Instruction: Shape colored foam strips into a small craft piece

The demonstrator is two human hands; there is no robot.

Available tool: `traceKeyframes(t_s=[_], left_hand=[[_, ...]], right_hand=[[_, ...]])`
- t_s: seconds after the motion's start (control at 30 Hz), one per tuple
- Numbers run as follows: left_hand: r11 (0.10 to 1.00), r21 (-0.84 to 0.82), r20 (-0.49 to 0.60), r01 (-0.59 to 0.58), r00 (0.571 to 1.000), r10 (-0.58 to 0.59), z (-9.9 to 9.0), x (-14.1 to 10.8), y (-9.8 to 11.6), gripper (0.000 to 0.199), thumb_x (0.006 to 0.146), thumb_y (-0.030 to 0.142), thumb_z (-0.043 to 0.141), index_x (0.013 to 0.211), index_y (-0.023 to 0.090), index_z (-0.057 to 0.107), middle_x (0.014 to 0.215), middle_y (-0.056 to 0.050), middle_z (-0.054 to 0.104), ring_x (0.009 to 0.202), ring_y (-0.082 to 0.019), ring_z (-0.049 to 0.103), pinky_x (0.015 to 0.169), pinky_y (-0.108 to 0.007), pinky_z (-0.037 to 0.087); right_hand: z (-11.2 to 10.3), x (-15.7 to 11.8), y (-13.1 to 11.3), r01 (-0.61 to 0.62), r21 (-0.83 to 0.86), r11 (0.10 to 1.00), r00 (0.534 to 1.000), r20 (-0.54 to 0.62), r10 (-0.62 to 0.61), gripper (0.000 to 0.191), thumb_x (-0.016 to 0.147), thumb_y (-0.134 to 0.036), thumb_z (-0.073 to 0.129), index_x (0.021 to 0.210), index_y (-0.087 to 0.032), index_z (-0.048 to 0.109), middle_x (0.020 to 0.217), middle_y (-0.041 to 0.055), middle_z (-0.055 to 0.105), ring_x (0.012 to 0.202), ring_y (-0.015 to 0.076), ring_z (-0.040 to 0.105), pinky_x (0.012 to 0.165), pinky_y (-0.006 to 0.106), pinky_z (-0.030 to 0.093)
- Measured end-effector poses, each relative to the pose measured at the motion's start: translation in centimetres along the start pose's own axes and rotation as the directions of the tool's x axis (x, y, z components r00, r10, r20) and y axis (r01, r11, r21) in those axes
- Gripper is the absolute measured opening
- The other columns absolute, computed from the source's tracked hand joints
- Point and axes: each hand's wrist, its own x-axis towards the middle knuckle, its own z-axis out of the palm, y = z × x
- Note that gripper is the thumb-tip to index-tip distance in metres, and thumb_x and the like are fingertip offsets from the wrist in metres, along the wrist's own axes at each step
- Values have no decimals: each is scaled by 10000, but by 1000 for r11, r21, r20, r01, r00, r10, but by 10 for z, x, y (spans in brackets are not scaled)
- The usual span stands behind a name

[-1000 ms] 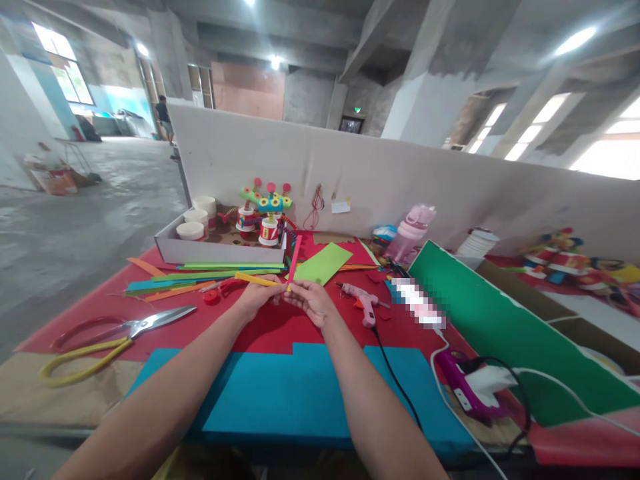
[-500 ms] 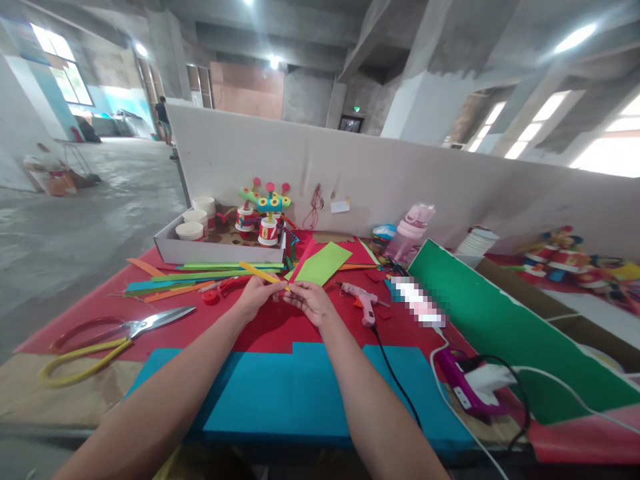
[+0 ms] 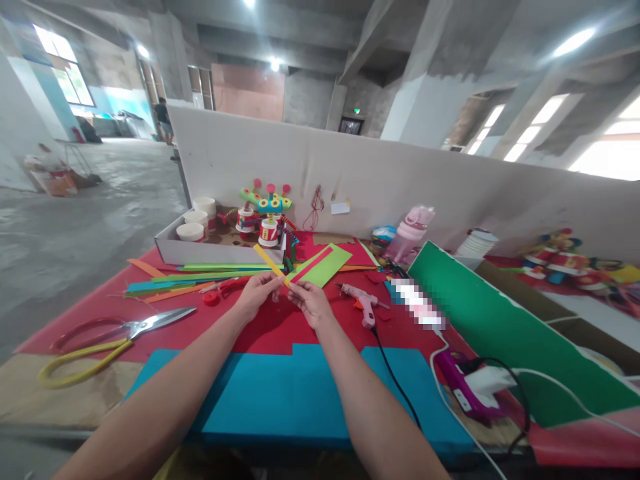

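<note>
Over the red tabletop, my left hand (image 3: 259, 293) is closed, pinching a yellow paper strip (image 3: 269, 260) near its lower end. My right hand (image 3: 311, 301) is closed on a red paper strip (image 3: 315, 262), which slants up to the right across a light green paper sheet (image 3: 327, 265). The two strips meet in a V between my fingertips; whether they are stuck together I cannot tell. Just right of my right hand lies a pink glue gun (image 3: 363, 300). Red-handled scissors (image 3: 230, 287) rest beside my left hand.
Large shears (image 3: 135, 328) lie at left, below several coloured paper strips (image 3: 170, 283). Behind stands a white box (image 3: 220, 252) with paper cups and cup figures. Blue sheets (image 3: 270, 393) cover the near edge. At right are a purple power strip (image 3: 467, 387), cables and a green-sided box (image 3: 480, 327).
The yellow strip has swung from nearly flat to a steeper slant. The red strip has tipped to the right, now lying across the green sheet in view. Both hands stay close together.
</note>
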Motion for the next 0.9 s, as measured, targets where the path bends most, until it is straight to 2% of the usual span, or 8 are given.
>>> traceKeyframes(t_s=[0.07, 0.13, 0.3, 0.47, 0.6, 0.7, 0.9], left_hand=[[1000, -10, 21, 2, 1000, -2, 2, -1, 0, 371, 684, 483, 740, 671, 152, 572, 518, 25, 548, 449, -79, 473, 489, -218, 384], [1000, 7, 24, -14, 1000, 14, 4, -1, -1, 368, 667, 473, 755, 708, 147, 590, 552, 20, 568, 473, -81, 487, 506, -218, 394], [997, 54, -29, -51, 998, 53, 1, 2, -4, 359, 639, 450, 771, 633, 151, 572, 546, 21, 560, 504, -90, 487, 524, -222, 394], [998, 53, -15, -31, 999, 32, -2, 3, -3, 353, 651, 456, 759, 640, 144, 594, 553, 11, 569, 507, -93, 489, 528, -225, 390], [1000, -7, -7, 7, 1000, -7, -2, 2, -2, 353, 702, 479, 715, 710, 137, 626, 585, 4, 584, 513, -90, 495, 538, -226, 396], [1000, 29, 3, 5, 1000, -5, 0, 0, -3, 336, 682, 442, 744, 764, 132, 646, 620, -5, 613, 535, -93, 510, 562, -229, 409], [996, 81, -46, -29, 998, 32, 2, 1, -5, 309, 634, 404, 776, 717, 140, 638, 583, 5, 607, 530, -98, 507, 564, -231, 405]], right_hand=[[4, 0, 3, 36, 43, 998, 999, -36, -34, 286, 539, -175, 856, 673, -154, 604, 600, -27, 665, 559, 95, 634, 651, 218, 556], [7, -1, 5, 35, 53, 998, 999, -23, -34, 291, 534, -180, 855, 652, -156, 590, 618, -6, 680, 592, 116, 655, 681, 244, 567], [9, -5, 5, 17, 4, 1000, 1000, 6, -17, 260, 547, -188, 844, 659, -149, 613, 577, -9, 660, 568, 115, 642, 674, 258, 575], [9, -3, 4, 38, -39, 999, 999, 2, -38, 262, 554, -216, 845, 655, -144, 615, 581, -6, 652, 576, 118, 638, 680, 274, 584], [9, 0, 6, 117, -12, 993, 990, -72, -118, 260, 551, -231, 840, 653, -149, 615, 570, -20, 637, 578, 116, 631, 673, 265, 581], [10, 1, 8, 149, 8, 989, 984, -100, -148, 257, 546, -247, 838, 646, -146, 623, 579, -16, 646, 588, 118, 629, 672, 271, 578], [14, -3, 9, 120, 92, 988, 990, -81, -113, 285, 483, -238, 860, 645, -144, 645, 588, -9, 664, 580, 105, 613, 671, 259, 570]])
